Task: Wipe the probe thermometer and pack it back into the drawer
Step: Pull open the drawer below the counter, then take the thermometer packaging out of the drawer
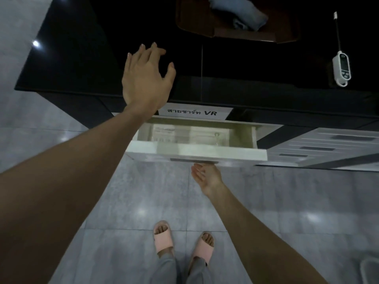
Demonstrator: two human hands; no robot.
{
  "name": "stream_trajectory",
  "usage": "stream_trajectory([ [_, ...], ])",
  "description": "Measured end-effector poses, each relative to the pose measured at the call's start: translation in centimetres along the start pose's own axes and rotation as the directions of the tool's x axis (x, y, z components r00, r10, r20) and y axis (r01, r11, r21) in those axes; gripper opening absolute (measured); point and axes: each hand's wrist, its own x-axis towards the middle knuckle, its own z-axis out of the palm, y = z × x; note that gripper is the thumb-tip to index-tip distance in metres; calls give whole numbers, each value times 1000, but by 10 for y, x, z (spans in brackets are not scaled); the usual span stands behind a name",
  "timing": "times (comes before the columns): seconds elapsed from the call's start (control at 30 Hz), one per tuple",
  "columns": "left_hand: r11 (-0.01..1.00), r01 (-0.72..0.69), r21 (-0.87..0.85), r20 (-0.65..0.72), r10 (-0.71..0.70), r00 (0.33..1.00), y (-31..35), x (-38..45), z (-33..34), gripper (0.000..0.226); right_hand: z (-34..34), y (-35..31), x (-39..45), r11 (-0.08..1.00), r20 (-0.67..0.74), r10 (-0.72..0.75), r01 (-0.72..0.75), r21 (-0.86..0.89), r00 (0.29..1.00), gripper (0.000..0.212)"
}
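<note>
Beneath the dark counter, a right hand cups the open drawer; the left hand hovers spread, empty. Unwiped, the probe thermometer lies far right, risking being packed dirty.

White thermometer, black countertop

The black tabletop is glossy and smooth. The white probe thermometer looks plastic with a thin metal stem. The folded blue-grey cloth looks soft and matt. The grey floor tiles shine faintly. The white drawer looks smooth, matt.
</note>
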Motion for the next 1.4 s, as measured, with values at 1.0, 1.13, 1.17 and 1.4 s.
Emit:
stream_trajectory([
  [1.0, 1000, -1, 24, 13, 1, 1000, -3, 1, 3, 49, 8, -34, 34, -618, 498, -29, 376, -690, 867, 33],
  [1.13, 1000, -2, 6, 37, 1, 999, -5, 1, 2, 49, 7, -34, 20, -560, 571, -26, 461, -688, 821, 14],
  [1.17, 1000, 4, 4, 57, -4, 998, -6, 0, 4, 50, 6, -35, 15, -546, 601, -38, 488, -682, 798, 7],
  [1.4, 977, 51, -207, 540, 70, 839, -16, 10, -40, 63, 15, -100, -95, -367, 670, -55, 609, -703, 741, 18],
])
